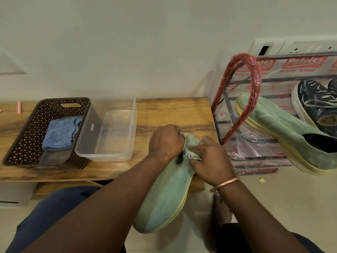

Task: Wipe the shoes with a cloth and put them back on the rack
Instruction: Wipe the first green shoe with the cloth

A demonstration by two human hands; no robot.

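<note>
Pink bit (19,107): 1, upper left of frame, on the table near the wall.
Basket (27,136): 1, brown w/ perforated walls, left-centre, on the table.
Blue cloth (61,133): 1, folded, inside basket.
Clear tub (94,123): 1, see-thru plastic, touching basket's right side.
Table (173,112): 1, wood top, spans left to centre.
Left hand (165,141): centre; fingers curled tight round heel end of green shoe (167,196), thumb tip on the cloth edge.
Green shoe: 1 in hands, heel up at table edge, toe toward bottom centre, yellow sole facing right.
Green cloth (191,148): 1, bunched betw. both hands, on shoe's heel area.
Right hand (211,157): fingers clenched on green cloth, pressing it to the shoe; bangle (224,184) on wrist.
Rack (253,73): 1, right of table, red-wrapped frame, plastic film on bars.
Yellow scrap (261,180): 1, on the floor below rack.
2nd green shoe (284,132): 1, on rack, tilted; green total 2.
Dark blue shoe (317,101): 1 clear, just beside it, right edge; another dark toe behind, can't tell.
</note>
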